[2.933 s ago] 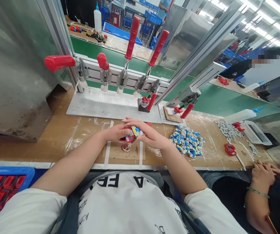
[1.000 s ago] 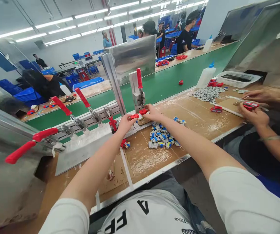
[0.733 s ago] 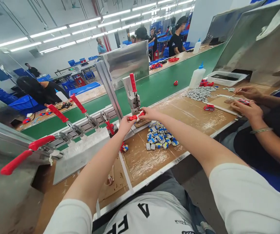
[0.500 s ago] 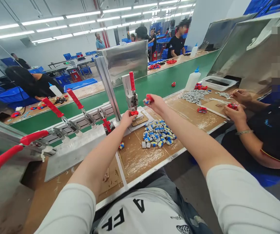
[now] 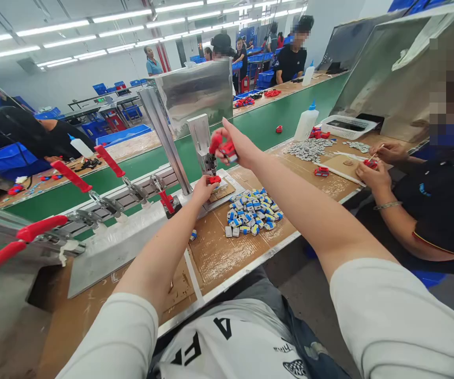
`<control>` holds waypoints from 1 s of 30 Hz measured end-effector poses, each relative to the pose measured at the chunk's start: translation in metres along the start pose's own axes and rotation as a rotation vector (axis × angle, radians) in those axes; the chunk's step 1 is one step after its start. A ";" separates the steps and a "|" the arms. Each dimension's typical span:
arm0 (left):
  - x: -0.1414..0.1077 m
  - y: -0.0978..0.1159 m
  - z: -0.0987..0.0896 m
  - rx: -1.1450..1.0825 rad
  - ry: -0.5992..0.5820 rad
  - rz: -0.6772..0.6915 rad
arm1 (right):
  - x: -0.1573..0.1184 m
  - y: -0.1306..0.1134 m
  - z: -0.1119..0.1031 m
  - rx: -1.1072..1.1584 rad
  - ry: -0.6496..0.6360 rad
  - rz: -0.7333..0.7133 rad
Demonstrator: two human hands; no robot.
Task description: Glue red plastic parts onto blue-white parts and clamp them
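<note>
A small red plastic piece (image 5: 214,179) sits at the tip of a metal toggle clamp (image 5: 210,164), pinched by the left hand's (image 5: 203,191) fingers. Above it, the right hand (image 5: 239,144) grasps a red-and-grey plastic part (image 5: 227,149), its fingers at the clamp's red handle (image 5: 215,143). Nearer the wearer, a loose heap of grey, blue and yellow blocks (image 5: 252,210) lies on the brown worktop (image 5: 227,258). Farther right stand a white squeeze bottle with a blue cap (image 5: 306,123) and a white slotted plastic basket (image 5: 334,129); the basket's dark contents are unclear. Across the green divider (image 5: 250,126) is a shallow blue tray (image 5: 106,139), its inside too indistinct to read.
</note>
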State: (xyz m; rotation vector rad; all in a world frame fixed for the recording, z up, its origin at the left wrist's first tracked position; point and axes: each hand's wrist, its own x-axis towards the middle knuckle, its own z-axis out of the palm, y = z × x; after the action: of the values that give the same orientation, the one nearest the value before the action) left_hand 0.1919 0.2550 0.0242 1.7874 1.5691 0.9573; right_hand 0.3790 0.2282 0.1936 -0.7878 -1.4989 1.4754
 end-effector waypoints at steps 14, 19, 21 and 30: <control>-0.007 0.003 0.005 0.013 0.013 -0.008 | -0.072 0.086 -0.005 -0.171 -0.015 -0.119; -0.010 0.009 0.004 0.056 0.011 -0.043 | -0.073 0.080 -0.006 -0.201 -0.025 -0.115; -0.011 0.011 0.004 0.073 0.000 -0.058 | -0.073 0.080 -0.006 -0.206 -0.014 -0.114; -0.021 0.027 -0.006 0.243 -0.070 -0.077 | -0.078 0.104 -0.008 -0.974 -0.053 -0.126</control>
State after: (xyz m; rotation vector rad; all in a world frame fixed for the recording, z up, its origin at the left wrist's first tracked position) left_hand 0.2017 0.2300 0.0465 1.8847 1.7572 0.6835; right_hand 0.4052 0.1722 0.0789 -1.1672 -2.2742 0.6047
